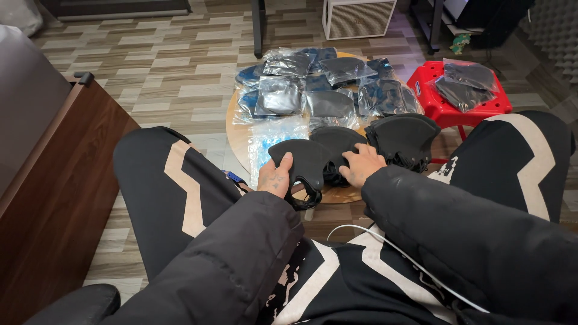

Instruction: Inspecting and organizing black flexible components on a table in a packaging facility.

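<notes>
Under the left hand [274,176] fingers lies a black mask [303,160].

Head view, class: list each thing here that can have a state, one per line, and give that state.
Left hand: gripping the edge of the black mask, thumb on top.
Right hand: fingers resting on the middle mask.
Stack of masks: unwrapped, piled at the table's right edge.
Bagged masks: sealed in clear bags, heaped on the round table.
Red stool: upright, bagged items on it.
</notes>
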